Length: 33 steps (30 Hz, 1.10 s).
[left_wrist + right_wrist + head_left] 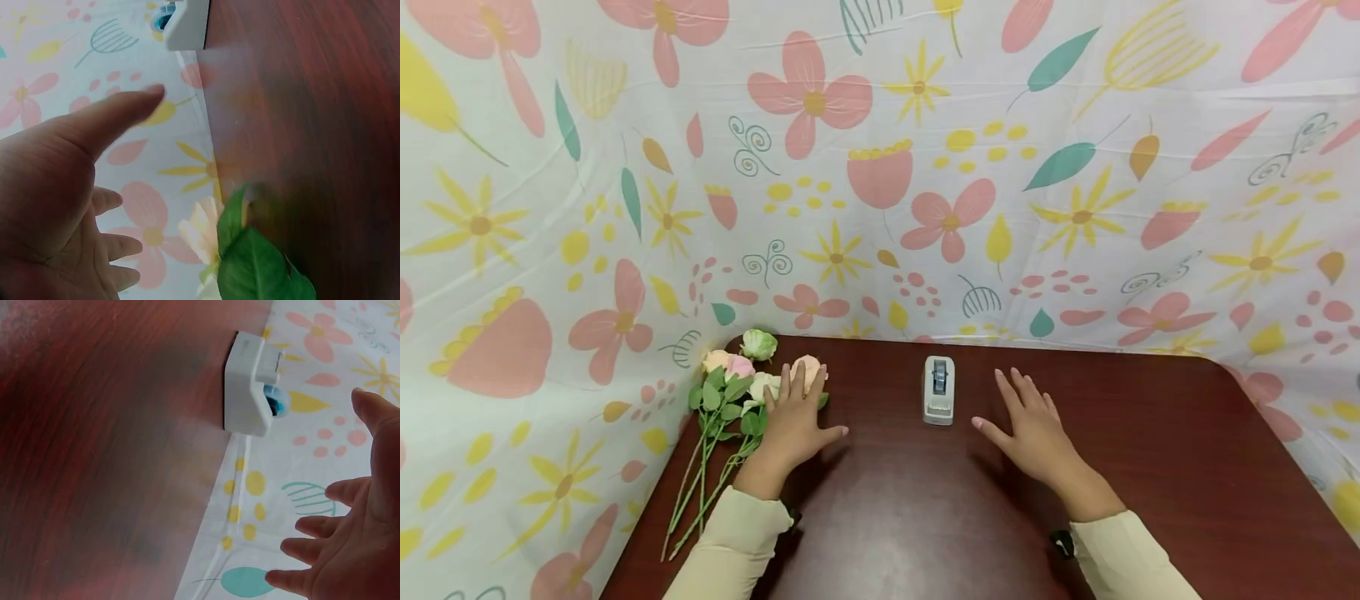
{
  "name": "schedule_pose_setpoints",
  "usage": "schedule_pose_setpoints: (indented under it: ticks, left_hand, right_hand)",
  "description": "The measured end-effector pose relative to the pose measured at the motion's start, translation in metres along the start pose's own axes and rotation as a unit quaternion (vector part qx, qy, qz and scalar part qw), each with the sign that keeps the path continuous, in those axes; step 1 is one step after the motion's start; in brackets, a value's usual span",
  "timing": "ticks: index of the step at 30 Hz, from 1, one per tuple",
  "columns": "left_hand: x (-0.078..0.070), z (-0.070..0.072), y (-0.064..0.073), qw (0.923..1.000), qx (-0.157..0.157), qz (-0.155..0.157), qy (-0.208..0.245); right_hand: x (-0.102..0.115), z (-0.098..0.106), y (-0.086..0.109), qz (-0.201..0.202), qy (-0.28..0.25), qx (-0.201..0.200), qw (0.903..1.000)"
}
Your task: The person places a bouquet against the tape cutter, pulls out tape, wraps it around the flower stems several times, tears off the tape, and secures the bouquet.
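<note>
My left hand [795, 427] is over the right side of a bunch of artificial flowers [730, 400], fingers spread and nothing in its grasp. Cream, peach and pink blooms with green leaves [253, 269] show around it, partly covered by the hand in the head view. A white tape dispenser [939, 408] with a roll of clear-blue tape stands upright near the table's back edge, between the two hands. To its right, my right hand [1028, 433] hovers with fingers spread, apart from the dispenser [244, 394] and holding nothing.
The dark red-brown table [880, 517] has rounded back corners. A floral-printed cloth [880, 250] hangs behind it and along its left side. Long green flower stems [702, 492] reach toward the table's left front. A pale green bloom [759, 344] lies at the back left.
</note>
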<state>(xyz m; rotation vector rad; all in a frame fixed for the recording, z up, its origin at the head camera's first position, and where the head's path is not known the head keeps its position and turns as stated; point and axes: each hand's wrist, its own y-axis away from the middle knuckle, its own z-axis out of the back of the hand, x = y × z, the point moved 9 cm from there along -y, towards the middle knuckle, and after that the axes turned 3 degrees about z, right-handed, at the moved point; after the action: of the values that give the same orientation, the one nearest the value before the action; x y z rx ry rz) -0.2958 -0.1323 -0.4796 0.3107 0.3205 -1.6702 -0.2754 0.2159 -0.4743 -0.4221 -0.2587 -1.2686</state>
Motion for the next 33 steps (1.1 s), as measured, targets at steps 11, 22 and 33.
schedule_pose_setpoints:
  ticks: [11,22,33]
  left_hand:
    - [0.020,0.004,0.015,0.9998,0.009,0.018,-0.002]
    - [0.032,0.014,0.032,0.9996,-0.006,0.027,-0.007]
    - [0.048,0.021,0.051,0.9987,-0.010,0.050,0.002]
  right_hand:
    - [0.010,-0.006,0.012,0.022,-0.007,0.027,0.9994]
    - [0.017,-0.010,0.022,0.038,-0.012,0.042,0.9983]
    - [0.029,-0.012,0.033,0.040,-0.017,0.062,0.9971]
